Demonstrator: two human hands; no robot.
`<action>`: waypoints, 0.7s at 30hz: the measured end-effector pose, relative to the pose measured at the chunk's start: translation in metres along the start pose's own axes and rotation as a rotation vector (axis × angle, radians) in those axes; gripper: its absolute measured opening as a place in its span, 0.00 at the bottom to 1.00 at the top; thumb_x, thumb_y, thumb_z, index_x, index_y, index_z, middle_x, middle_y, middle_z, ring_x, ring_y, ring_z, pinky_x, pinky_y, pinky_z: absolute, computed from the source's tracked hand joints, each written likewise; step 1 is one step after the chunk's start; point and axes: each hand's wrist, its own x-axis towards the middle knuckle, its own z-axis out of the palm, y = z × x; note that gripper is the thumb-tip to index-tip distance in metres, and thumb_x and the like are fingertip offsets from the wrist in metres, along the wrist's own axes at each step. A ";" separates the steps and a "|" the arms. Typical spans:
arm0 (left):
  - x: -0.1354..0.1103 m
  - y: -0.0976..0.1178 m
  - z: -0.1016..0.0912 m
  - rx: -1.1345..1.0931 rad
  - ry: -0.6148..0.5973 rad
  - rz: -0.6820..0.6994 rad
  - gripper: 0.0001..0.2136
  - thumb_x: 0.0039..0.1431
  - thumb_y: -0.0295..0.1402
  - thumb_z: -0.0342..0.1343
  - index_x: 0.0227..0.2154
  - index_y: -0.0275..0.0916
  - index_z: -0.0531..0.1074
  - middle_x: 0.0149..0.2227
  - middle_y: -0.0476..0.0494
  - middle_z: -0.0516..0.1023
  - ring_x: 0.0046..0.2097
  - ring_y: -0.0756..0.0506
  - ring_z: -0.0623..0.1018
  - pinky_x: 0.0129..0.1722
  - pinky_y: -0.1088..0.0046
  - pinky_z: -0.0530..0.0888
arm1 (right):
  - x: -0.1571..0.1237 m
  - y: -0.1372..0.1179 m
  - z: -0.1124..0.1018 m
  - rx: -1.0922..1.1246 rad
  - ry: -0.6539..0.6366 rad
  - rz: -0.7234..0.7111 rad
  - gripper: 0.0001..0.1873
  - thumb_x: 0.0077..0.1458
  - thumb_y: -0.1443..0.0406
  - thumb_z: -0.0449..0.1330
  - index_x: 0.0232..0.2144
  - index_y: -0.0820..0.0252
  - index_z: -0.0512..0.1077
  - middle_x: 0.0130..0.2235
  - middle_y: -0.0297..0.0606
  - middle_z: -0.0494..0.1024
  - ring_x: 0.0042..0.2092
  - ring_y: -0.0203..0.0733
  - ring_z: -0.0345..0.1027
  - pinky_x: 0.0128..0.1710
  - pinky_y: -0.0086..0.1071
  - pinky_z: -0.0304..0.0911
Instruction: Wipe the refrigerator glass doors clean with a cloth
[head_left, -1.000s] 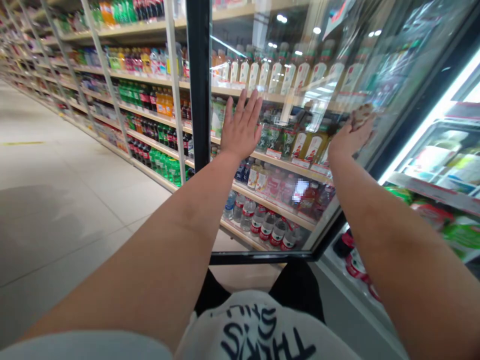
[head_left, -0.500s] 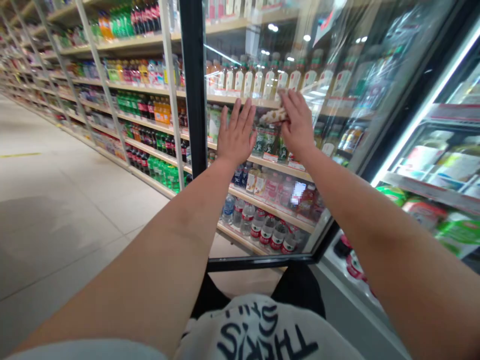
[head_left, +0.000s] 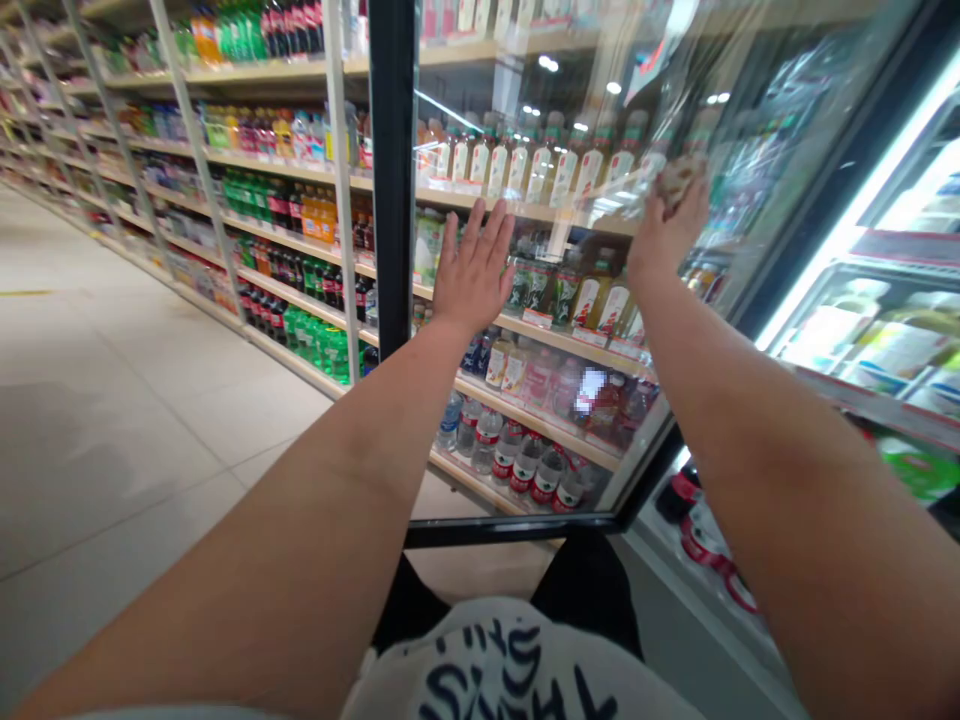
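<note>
A glass door with a black frame stands swung out from a lit fridge in front of me. My left hand lies flat on the glass near its left side, fingers spread, holding nothing. Farther right and higher, my right hand presses a crumpled, patterned cloth against the glass. The fingers on the cloth are partly blurred. Through the pane, rows of bottles show on shelves behind the door.
Long shelves of drinks run away on the left beside a pale tiled floor. On the right, the open fridge holds bottles and packs. The door's black edge stands upright just left of my left hand.
My right hand has slid right across the glass with the cloth. My left hand has stayed at its place on the pane. The view has shifted slightly.
</note>
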 end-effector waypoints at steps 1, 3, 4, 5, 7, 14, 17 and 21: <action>0.000 0.000 0.000 -0.019 -0.002 -0.008 0.37 0.67 0.48 0.36 0.75 0.38 0.43 0.76 0.66 0.39 0.69 0.59 0.12 0.76 0.57 0.23 | -0.006 -0.015 0.005 -0.004 -0.017 0.007 0.36 0.69 0.62 0.51 0.73 0.74 0.50 0.75 0.56 0.52 0.76 0.57 0.40 0.76 0.56 0.36; -0.001 -0.001 -0.001 -0.073 -0.005 -0.019 0.38 0.65 0.46 0.41 0.75 0.40 0.44 0.76 0.66 0.40 0.74 0.53 0.21 0.78 0.50 0.31 | -0.025 -0.043 0.011 0.002 -0.130 -0.119 0.36 0.68 0.61 0.52 0.75 0.60 0.50 0.77 0.40 0.49 0.77 0.52 0.35 0.78 0.52 0.36; -0.001 -0.001 -0.001 -0.101 0.001 -0.021 0.37 0.65 0.44 0.42 0.76 0.40 0.45 0.76 0.64 0.40 0.76 0.49 0.27 0.78 0.48 0.33 | -0.035 -0.056 0.012 -0.002 -0.197 -0.211 0.37 0.67 0.62 0.52 0.75 0.54 0.50 0.77 0.33 0.48 0.78 0.49 0.35 0.78 0.52 0.37; -0.001 -0.001 -0.002 -0.125 0.011 -0.018 0.36 0.67 0.42 0.42 0.76 0.39 0.46 0.77 0.60 0.41 0.77 0.45 0.32 0.78 0.48 0.33 | -0.045 -0.067 0.012 -0.010 -0.259 -0.309 0.37 0.65 0.63 0.52 0.75 0.51 0.51 0.77 0.30 0.48 0.78 0.47 0.34 0.78 0.52 0.38; -0.002 -0.001 -0.004 -0.154 0.033 0.006 0.34 0.69 0.39 0.41 0.76 0.37 0.50 0.77 0.52 0.42 0.77 0.40 0.39 0.77 0.47 0.33 | -0.061 -0.081 0.008 -0.032 -0.345 -0.465 0.39 0.63 0.64 0.52 0.75 0.50 0.52 0.77 0.28 0.49 0.78 0.47 0.35 0.78 0.54 0.40; -0.001 -0.002 0.000 -0.097 0.016 0.003 0.34 0.71 0.41 0.36 0.77 0.38 0.42 0.77 0.62 0.38 0.74 0.52 0.21 0.75 0.62 0.20 | -0.037 -0.037 -0.006 -0.018 -0.213 -0.347 0.38 0.60 0.67 0.49 0.73 0.60 0.56 0.75 0.36 0.54 0.77 0.44 0.38 0.78 0.50 0.38; 0.000 -0.002 0.001 -0.028 0.011 0.006 0.36 0.67 0.41 0.36 0.75 0.37 0.42 0.76 0.65 0.42 0.67 0.60 0.10 0.72 0.65 0.16 | -0.022 0.008 -0.017 -0.014 -0.031 -0.002 0.41 0.57 0.70 0.48 0.73 0.70 0.51 0.75 0.46 0.53 0.76 0.46 0.40 0.78 0.47 0.36; -0.002 -0.001 -0.003 -0.092 0.005 0.013 0.40 0.62 0.42 0.44 0.76 0.38 0.43 0.77 0.60 0.41 0.75 0.51 0.23 0.78 0.47 0.32 | -0.022 0.057 -0.024 0.020 0.054 0.148 0.40 0.62 0.68 0.43 0.75 0.69 0.42 0.75 0.54 0.50 0.75 0.58 0.40 0.76 0.55 0.32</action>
